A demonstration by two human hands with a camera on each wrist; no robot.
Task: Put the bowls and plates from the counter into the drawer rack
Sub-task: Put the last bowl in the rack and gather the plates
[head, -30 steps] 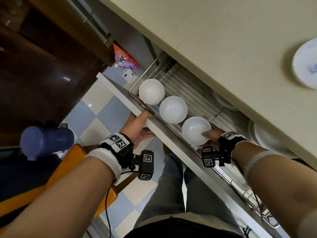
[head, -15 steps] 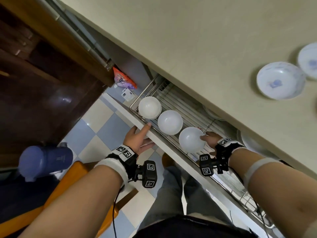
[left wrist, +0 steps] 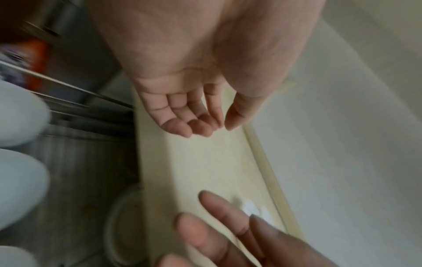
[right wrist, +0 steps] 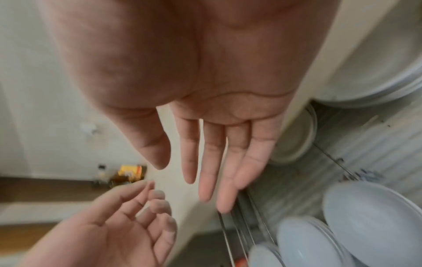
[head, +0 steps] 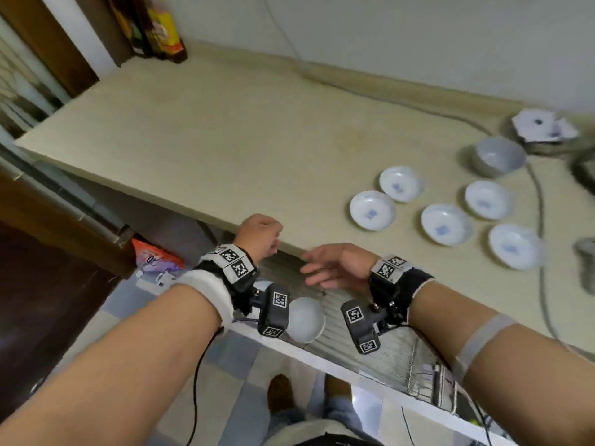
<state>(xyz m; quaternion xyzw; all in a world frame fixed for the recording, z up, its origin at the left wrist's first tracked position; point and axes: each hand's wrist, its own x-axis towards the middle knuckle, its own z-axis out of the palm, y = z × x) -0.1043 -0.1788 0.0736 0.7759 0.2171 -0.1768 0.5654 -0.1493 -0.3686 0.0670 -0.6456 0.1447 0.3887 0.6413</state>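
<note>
Several small white dishes with blue marks (head: pixel 446 224) and a grey bowl (head: pixel 499 156) sit on the beige counter (head: pixel 241 140) at the right. Below the counter edge the drawer rack (head: pixel 386 349) stands pulled out, with a white bowl (head: pixel 304 318) in it. More white bowls (right wrist: pixel 374 216) and stacked plates (right wrist: pixel 376 72) show in the right wrist view. My left hand (head: pixel 270 243) hovers at the counter edge, fingers loosely curled and empty (left wrist: pixel 194 124). My right hand (head: pixel 309 272) floats above the rack, fingers straight, holding nothing (right wrist: pixel 205 171).
Bottles and a yellow packet (head: pixel 161 30) stand at the counter's far left corner. A cable (head: pixel 418 94) runs along the back wall to things at the far right. An orange snack bag (head: pixel 154 257) lies on the floor left of the drawer.
My right hand has let go of the bowl in the rack and risen. My left hand has left the drawer front and come up to the counter edge. The head view has swung up to the counter.
</note>
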